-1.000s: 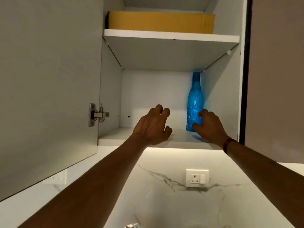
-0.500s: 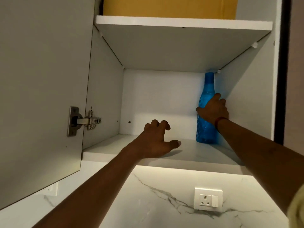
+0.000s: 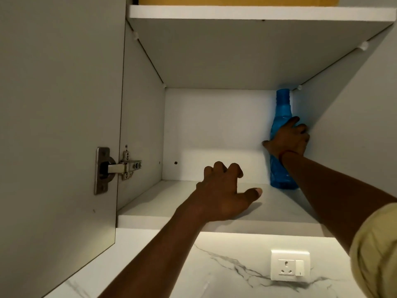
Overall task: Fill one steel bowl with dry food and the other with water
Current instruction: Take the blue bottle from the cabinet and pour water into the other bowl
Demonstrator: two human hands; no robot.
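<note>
A tall blue plastic bottle point(image 3: 281, 106) stands upright at the back right corner of the lower cabinet shelf point(image 3: 150, 203). My right hand point(image 3: 289, 138) is wrapped around the bottle's middle, fingers curled behind it. My left hand point(image 3: 223, 192) rests on the shelf's front part, fingers bent and thumb stretched to the right, holding nothing. No steel bowl is in view.
The grey cabinet door point(image 3: 58, 125) stands open at the left with its metal hinge point(image 3: 116, 168). An upper shelf point(image 3: 247, 12) carries a yellow box point(image 3: 236, 0). Below the cabinet are a marble backsplash point(image 3: 171, 265) and a white wall socket point(image 3: 290, 265).
My right hand rose from the bottle's base to its middle and closed around it. The view moved closer into the cabinet. My left hand settled onto the shelf.
</note>
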